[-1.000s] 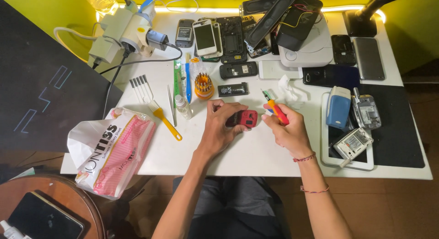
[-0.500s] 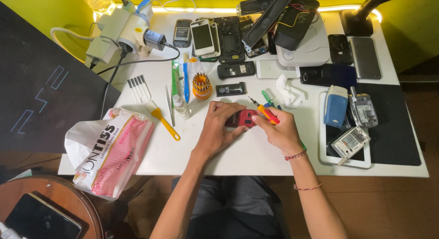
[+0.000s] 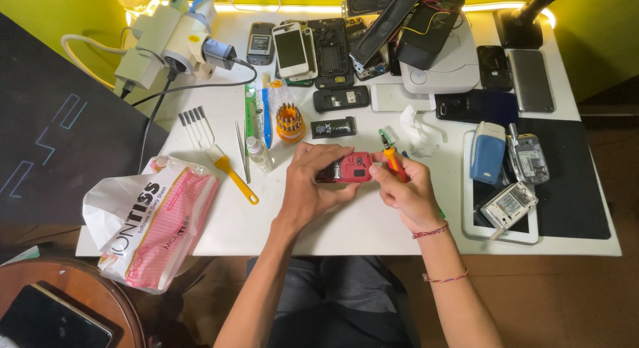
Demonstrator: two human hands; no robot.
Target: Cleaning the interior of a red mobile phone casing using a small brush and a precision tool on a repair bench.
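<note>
Red phone (image 3: pixel 347 168) lying flat, long axis left-right, clamped in left hand (image 3: pixel 309 188); right hand (image 3: pixel 407 191) gripping orange screwdriver (image 3: pixel 393 158), tip pointing away, up-table.

Phone (image 3: pixel 346 168) on table (image 3: pixel 333 221) between both hands, brush (image 3: pixel 229 168) left, tablet (image 3: pixel 506 231) right.

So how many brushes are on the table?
2: a yellow-handled brush left of the left hand, and a pale one just above it. Clutter at the back may hide more.
</note>
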